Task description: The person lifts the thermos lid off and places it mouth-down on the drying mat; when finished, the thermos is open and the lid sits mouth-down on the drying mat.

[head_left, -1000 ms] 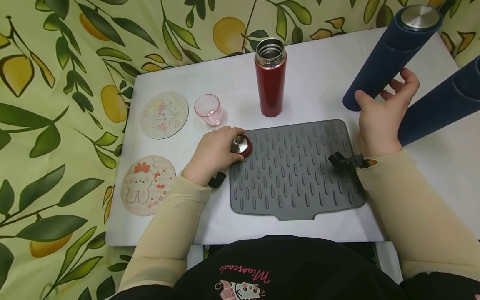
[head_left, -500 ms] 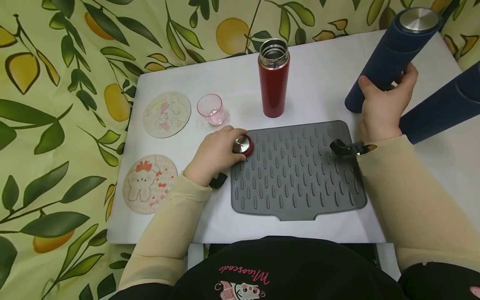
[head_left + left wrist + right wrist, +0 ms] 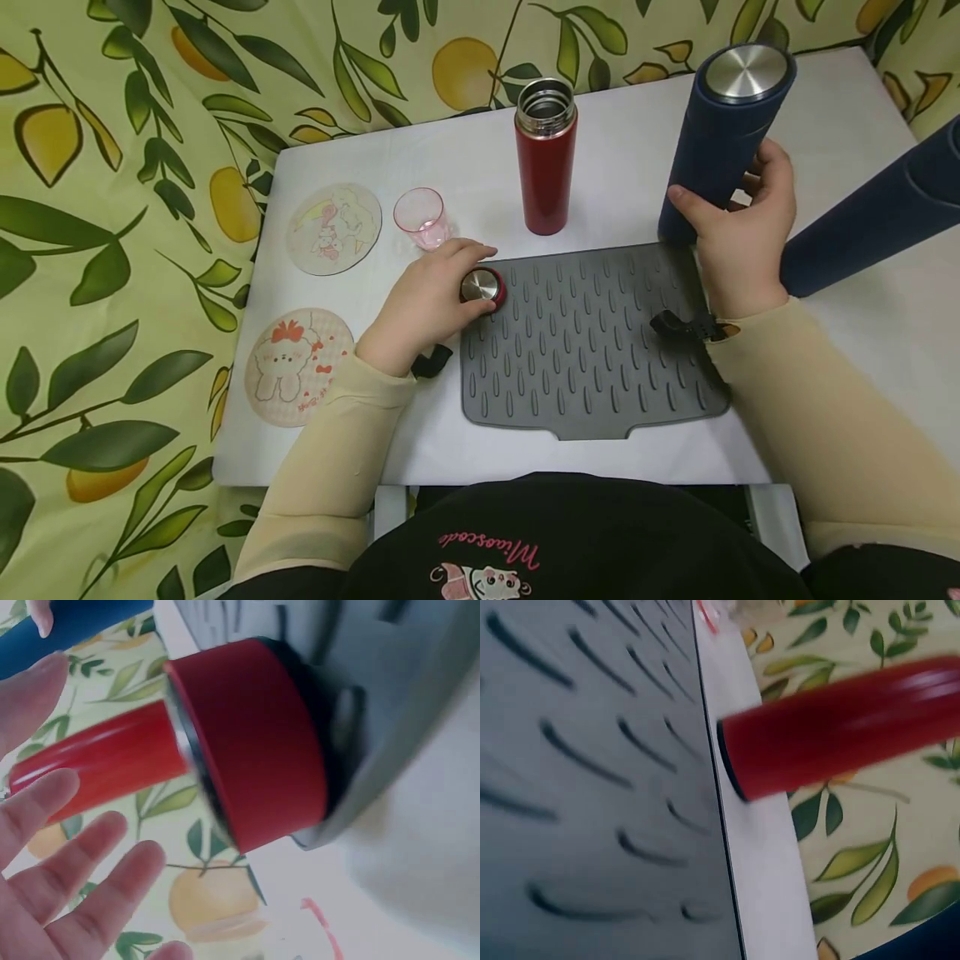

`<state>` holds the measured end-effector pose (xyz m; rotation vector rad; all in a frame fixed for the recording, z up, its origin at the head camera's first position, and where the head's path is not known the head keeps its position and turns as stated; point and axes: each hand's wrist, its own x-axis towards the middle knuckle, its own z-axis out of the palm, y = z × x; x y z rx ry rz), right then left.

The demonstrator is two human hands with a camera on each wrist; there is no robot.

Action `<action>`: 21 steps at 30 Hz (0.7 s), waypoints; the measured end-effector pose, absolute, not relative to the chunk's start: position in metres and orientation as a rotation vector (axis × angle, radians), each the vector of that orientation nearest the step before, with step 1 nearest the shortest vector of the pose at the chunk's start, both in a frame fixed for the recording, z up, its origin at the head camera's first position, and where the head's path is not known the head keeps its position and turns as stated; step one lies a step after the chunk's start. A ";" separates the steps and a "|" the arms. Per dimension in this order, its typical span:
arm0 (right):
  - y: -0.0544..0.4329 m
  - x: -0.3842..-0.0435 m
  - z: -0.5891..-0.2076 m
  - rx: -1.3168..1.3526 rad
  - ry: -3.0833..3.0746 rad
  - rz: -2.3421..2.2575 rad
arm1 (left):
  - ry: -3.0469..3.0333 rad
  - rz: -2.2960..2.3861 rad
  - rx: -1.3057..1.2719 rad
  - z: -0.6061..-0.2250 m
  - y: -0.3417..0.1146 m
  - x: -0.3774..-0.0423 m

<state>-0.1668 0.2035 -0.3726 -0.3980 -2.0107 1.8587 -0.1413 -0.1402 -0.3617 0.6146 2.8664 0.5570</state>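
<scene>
My left hand is spread around the red bottle lid with a steel top. In the left wrist view its fingers stand apart from the lid, which sits on the upper left corner of the grey ridged mat. On the right, my right hand grips a tall navy thermos with a steel cap, thumb on the near side and fingers behind. The base of this thermos overlaps the mat's far right corner in the head view. A red bottle stands uncapped behind the mat.
Another navy thermos stands to the right of my right hand. Left of the red bottle is a small pink clear cup. Two round printed coasters lie at the table's left side. A patterned curtain hangs behind the table.
My right hand has taken a fuller grip on the navy thermos and moved it left to the mat's corner. My left fingers have loosened off the lid.
</scene>
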 end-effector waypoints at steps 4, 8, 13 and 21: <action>0.196 -0.152 -0.373 -0.314 -2.106 1.729 | 2.893 0.596 0.674 -0.355 -0.139 -0.138; 0.192 -0.139 -0.374 -0.226 -2.162 1.658 | 2.920 0.682 0.750 -0.347 -0.137 -0.133; 0.191 -0.126 -0.375 -0.110 -2.240 1.602 | 2.954 0.816 0.856 -0.336 -0.135 -0.125; 0.188 -0.110 -0.372 0.106 -2.467 1.437 | 2.984 0.937 1.110 -0.313 -0.130 -0.115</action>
